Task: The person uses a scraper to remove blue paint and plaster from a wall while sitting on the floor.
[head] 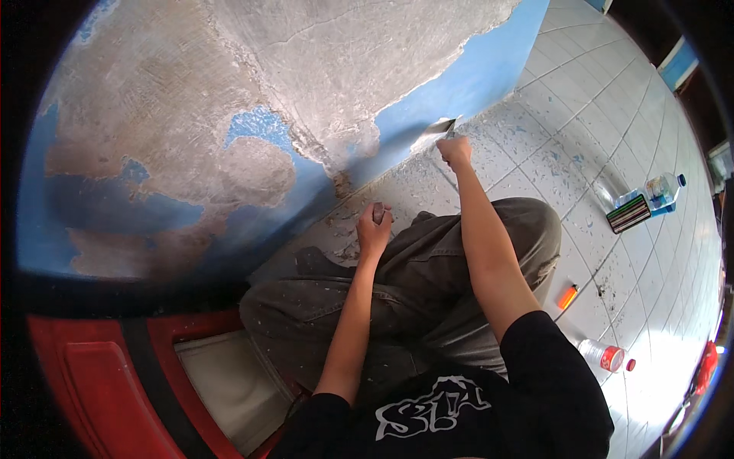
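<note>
My right hand grips a scraper, its flat blade against the foot of a blue painted wall, beside a small pale patch where paint is gone. Large areas of the wall show bare grey plaster with ragged paint edges. Near my left knee, my left hand is closed around a small greyish object whose kind I cannot tell. Paint flakes lie scattered over the white floor tiles along the wall.
On the tiled floor to the right lie a clear plastic bottle, a dark striped box, an orange lighter and another bottle with a red cap. A red panelled piece with a dark stripe stands at the lower left.
</note>
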### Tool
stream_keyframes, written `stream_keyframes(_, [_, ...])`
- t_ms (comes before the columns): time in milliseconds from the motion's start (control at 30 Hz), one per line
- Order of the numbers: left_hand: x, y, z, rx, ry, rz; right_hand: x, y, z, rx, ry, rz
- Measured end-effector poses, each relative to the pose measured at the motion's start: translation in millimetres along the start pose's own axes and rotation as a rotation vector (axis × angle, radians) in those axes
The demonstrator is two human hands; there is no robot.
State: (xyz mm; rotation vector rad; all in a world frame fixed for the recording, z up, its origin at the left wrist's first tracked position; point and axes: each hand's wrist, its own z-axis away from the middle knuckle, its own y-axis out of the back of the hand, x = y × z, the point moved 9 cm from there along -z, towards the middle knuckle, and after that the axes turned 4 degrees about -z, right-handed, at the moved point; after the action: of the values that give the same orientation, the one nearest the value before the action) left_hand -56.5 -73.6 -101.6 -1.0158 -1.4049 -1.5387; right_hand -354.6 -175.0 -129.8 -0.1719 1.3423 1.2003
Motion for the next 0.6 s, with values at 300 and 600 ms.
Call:
stream_keyframes(300, [21.4, 4.3, 5.9, 0.024, -0.073, -0.008, 4.2, -0.6, 16.2, -0.084, -0.076, -0.015])
stream_keyframes(600, [13.0, 6.2, 1.1, 0.039, -0.069, -0.028, -4.0, -7.3, 19.9, -0.155, -0.036, -0.043])
